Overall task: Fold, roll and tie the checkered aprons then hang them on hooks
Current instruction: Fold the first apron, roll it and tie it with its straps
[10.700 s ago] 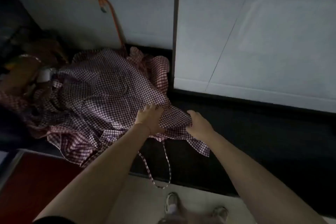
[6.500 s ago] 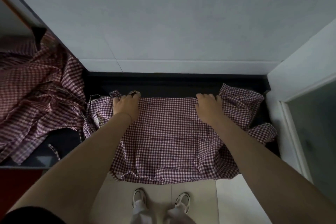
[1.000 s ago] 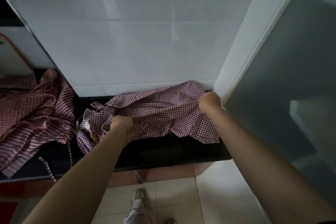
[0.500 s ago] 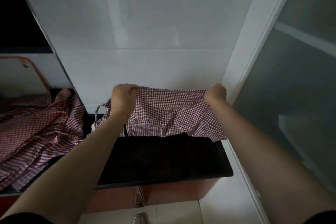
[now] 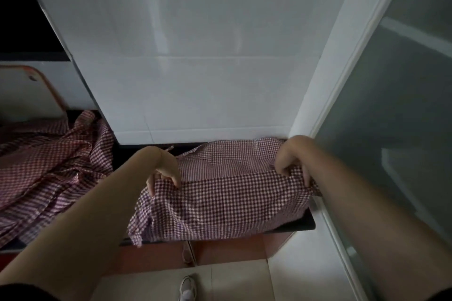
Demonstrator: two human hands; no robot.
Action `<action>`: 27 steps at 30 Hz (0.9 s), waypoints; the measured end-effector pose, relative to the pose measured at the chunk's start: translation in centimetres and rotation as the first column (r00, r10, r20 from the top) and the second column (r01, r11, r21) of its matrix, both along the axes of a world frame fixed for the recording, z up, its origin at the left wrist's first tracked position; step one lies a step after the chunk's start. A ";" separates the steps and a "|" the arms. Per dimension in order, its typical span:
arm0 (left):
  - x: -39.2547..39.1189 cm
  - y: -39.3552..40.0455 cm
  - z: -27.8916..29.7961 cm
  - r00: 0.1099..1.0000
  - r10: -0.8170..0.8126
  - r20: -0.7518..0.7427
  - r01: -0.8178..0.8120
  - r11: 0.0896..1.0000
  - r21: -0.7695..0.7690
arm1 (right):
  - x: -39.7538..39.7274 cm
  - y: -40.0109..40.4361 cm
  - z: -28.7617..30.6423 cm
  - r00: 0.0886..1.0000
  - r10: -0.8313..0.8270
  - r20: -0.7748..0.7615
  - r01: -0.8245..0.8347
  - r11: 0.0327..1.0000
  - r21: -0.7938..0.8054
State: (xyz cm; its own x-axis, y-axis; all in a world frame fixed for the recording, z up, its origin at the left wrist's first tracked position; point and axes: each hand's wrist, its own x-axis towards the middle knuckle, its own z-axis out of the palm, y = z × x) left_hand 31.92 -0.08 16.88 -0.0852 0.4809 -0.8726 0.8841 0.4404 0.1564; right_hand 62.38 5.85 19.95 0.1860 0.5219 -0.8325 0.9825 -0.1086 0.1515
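Observation:
A red-and-white checkered apron (image 5: 227, 198) lies across the dark countertop (image 5: 305, 223), folded over so that a front layer covers its near half. My left hand (image 5: 163, 170) pinches the folded edge at its left end. At the right end my right hand (image 5: 292, 160) pinches the same edge, fingers curled down into the cloth. A heap of more checkered aprons (image 5: 49, 166) lies crumpled on the counter to the left. No hooks are in view.
A white tiled wall (image 5: 195, 56) rises right behind the counter. A frosted glass panel (image 5: 403, 117) with a white frame closes off the right side. Red cabinet fronts (image 5: 220, 252) sit below the counter, and my shoe (image 5: 187, 288) shows on the tiled floor.
Both hands have brought the raised top edge of the apron down and toward me, laying it over the lower part on the counter. The camera has tilted slightly down.

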 end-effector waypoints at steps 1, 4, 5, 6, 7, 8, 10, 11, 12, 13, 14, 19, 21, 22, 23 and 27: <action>0.0 0.5 -1.0 1.000 0.006 0.000 -0.006 0.996 0.093 | -0.2 -0.2 -0.1 0.997 0.080 0.015 -0.080 0.995 0.059; 0.4 1.5 -3.6 0.986 -0.090 -0.139 0.128 0.946 0.299 | -0.4 0.2 -2.9 0.985 0.170 0.009 -0.170 0.978 0.121; 0.7 1.4 -4.4 0.964 -0.154 -0.215 0.220 0.918 0.331 | -0.5 0.4 -4.4 0.983 0.185 0.002 -0.183 0.972 0.147; 0.8 1.5 -5.5 0.936 -0.215 -0.278 0.308 0.883 0.354 | -0.5 0.6 -5.9 0.980 0.199 -0.003 -0.196 0.966 0.166; 0.9 1.5 -6.5 0.914 -0.255 -0.316 0.363 0.861 0.357 | -0.6 1.0 -7.5 0.977 0.212 -0.001 -0.208 0.963 0.173; 1.0 1.6 -7.4 0.900 -0.281 -0.332 0.391 0.858 0.333 | -0.6 1.3 -8.6 0.973 0.232 0.008 -0.230 0.960 0.162; 0.6 2.7 -9.3 0.893 -0.302 -0.334 0.399 0.874 0.277 | -1.0 2.6 -9.9 0.969 0.245 0.037 -0.247 0.966 0.080; 0.5 3.1 -9.4 0.892 -0.295 -0.342 0.397 0.873 0.284 | -1.1 3.0 -10.0 0.972 0.230 0.046 -0.232 0.971 0.059; 0.4 3.7 -9.7 0.899 -0.268 -0.346 0.384 0.861 0.334 | -1.2 3.6 -10.2 0.977 0.209 0.040 -0.211 0.974 0.076; 0.2 4.8 -9.9 0.928 -0.194 -0.318 0.323 0.844 0.427 | -1.3 4.6 -10.4 0.981 0.194 0.020 -0.194 0.970 0.148; 0.2 5.7 -10.1 0.952 -0.109 -0.287 0.256 0.800 0.543 | -1.4 5.5 -10.9 0.981 0.193 0.016 -0.190 0.941 0.279; 1.3 7.8 -14.0 0.944 -0.101 -0.315 0.297 0.681 0.670 | -2.9 5.8 -15.4 0.967 0.246 0.067 -0.239 0.789 0.566; 2.2 7.6 -16.6 0.933 -0.185 -0.310 0.342 0.725 0.598 | -3.5 5.4 -18.0 0.970 0.242 0.015 -0.215 0.830 0.515; 2.6 7.3 -17.6 0.926 -0.231 -0.300 0.367 0.743 0.559 | -3.5 5.0 -19.3 0.969 0.246 -0.003 -0.213 0.846 0.490; 2.9 7.0 -18.6 0.919 -0.273 -0.284 0.386 0.766 0.515 | -3.5 4.8 -20.4 0.966 0.256 -0.014 -0.222 0.863 0.454; 2.2 6.5 -21.6 0.919 -0.337 -0.206 0.386 0.876 0.288 | -2.8 4.1 -23.6 0.970 0.241 -0.028 -0.222 0.928 0.300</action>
